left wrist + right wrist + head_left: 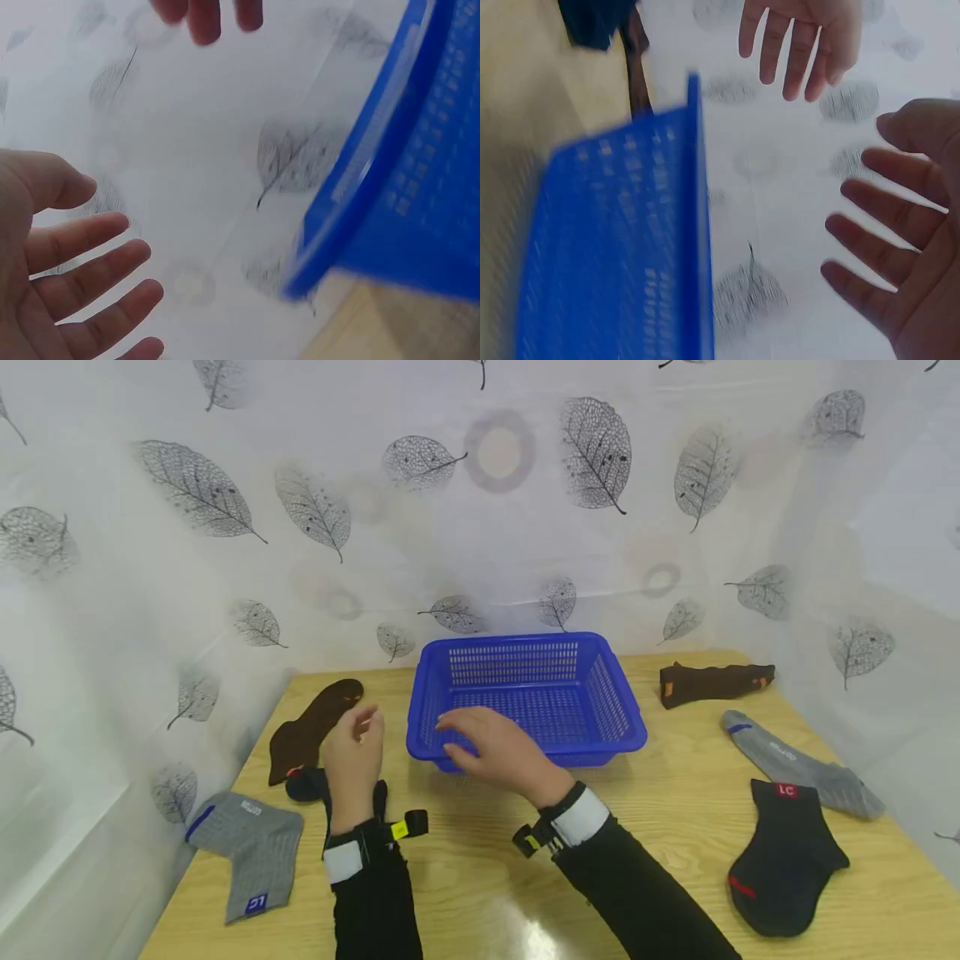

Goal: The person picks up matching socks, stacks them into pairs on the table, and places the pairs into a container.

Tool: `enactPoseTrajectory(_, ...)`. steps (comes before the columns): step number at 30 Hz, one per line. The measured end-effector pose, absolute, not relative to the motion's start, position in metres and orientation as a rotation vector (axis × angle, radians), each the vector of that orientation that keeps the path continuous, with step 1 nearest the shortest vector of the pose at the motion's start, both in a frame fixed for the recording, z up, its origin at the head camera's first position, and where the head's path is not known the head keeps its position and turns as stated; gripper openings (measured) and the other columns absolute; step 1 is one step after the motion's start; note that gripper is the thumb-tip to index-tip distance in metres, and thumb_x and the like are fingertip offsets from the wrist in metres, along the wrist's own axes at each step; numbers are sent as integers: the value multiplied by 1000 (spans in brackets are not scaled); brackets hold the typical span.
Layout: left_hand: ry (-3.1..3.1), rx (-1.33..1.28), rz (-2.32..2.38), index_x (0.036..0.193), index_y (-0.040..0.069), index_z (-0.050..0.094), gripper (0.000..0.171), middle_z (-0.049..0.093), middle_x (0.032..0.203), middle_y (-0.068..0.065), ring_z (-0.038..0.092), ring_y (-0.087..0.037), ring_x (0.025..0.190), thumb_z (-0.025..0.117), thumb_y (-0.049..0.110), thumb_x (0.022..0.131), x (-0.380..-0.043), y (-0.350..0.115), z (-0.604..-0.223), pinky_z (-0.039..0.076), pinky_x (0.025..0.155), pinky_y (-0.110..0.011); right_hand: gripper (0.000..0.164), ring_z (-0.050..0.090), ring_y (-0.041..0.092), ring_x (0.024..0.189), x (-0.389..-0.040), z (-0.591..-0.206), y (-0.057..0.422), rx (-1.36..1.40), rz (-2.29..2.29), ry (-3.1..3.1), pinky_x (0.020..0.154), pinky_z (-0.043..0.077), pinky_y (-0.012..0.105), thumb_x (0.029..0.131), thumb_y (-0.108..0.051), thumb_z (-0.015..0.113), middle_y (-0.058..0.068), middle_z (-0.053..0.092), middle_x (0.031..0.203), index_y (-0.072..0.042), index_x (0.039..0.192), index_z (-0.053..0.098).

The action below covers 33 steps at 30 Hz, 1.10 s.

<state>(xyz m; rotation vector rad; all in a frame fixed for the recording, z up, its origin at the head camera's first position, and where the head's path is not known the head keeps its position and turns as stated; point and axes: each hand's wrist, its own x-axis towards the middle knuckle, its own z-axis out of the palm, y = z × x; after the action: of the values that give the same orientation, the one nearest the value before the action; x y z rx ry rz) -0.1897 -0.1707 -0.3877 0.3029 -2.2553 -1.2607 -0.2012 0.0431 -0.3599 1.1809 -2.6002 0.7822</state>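
An empty blue plastic basket (547,702) with slotted sides stands at the back middle of the table. My left hand (354,768) hovers left of it, fingers relaxed, holding nothing. My right hand (502,753) overlaps the basket's near rim in the head view, and nothing is in its grasp. Both wrist views show the fingers spread apart. Partly hidden behind my left hand and wrist lies a black sock (303,786). A brown sock (309,731) is just beyond it, and a grey sock (262,852) with blue marks lies to the left.
On the right side of the table lie another brown sock (716,683), a grey sock (802,764) and a black sock (783,864) with red marks. A white leaf-patterned sheet (510,560) rises behind the wooden table (487,877) and along both sides.
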Motion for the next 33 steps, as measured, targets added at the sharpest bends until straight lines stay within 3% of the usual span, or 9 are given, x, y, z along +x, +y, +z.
enactPoseTrajectory(6,-2256,712,-1306,130,-4,64,38,64,127,-29,60,-46,117,51,21,105,-170,-213,-416,46,99,-58,26,66,17,116,-186,-389,-9,1313,661,-2723,101,52,29,101,-16,62,2,72,123,-10,124,71)
enactPoseTrajectory(10,-2315,838,-1273,128,-9,62,38,62,124,-34,57,-50,116,51,18,105,-161,-234,-436,43,99,-61,24,67,8,114,-184,-419,-47,1415,590,-2794,97,50,19,100,-15,63,-2,73,122,-13,121,74)
enactPoseTrajectory(17,-2589,943,-1157,124,-12,63,35,64,123,-34,57,-52,115,52,12,101,-157,-245,-453,43,102,-59,33,58,9,131,-187,-460,-81,1468,413,-2822,108,44,20,100,-18,65,-4,58,148,-18,133,69)
enactPoseTrajectory(20,-2663,963,-1202,126,-12,62,35,64,125,-33,60,-50,115,54,10,100,-159,-245,-454,45,101,-58,36,56,8,133,-191,-468,-81,1461,359,-2858,110,42,20,100,-22,66,-5,59,147,-18,137,67)
enactPoseTrajectory(24,-2691,963,-1264,120,-12,66,29,69,116,-31,70,-42,102,60,6,98,-163,-245,-452,53,90,-53,33,56,6,132,-195,-470,-80,1445,241,-2881,110,41,19,100,-25,67,-8,63,141,-20,133,70)
enactPoseTrajectory(28,-2719,974,-1269,108,-7,74,20,76,90,-21,74,-30,77,67,6,94,-163,-248,-453,55,77,-43,27,62,5,123,-197,-469,-80,1446,206,-2858,104,45,18,99,-24,68,-10,69,132,-20,125,75)
enactPoseTrajectory(31,-2808,934,-1254,98,-1,78,15,74,77,-10,68,-24,74,69,9,93,-164,-249,-454,52,73,-40,17,69,3,102,-198,-468,-79,1418,175,-2831,88,52,16,99,-22,67,-12,75,112,-22,109,80)
enactPoseTrajectory(33,-2905,853,-1209,93,2,80,14,74,82,-11,68,-30,81,69,11,92,-167,-247,-453,53,77,-44,14,69,2,87,-199,-466,-77,1397,140,-2806,76,53,16,98,-20,67,-12,76,96,-23,96,80)
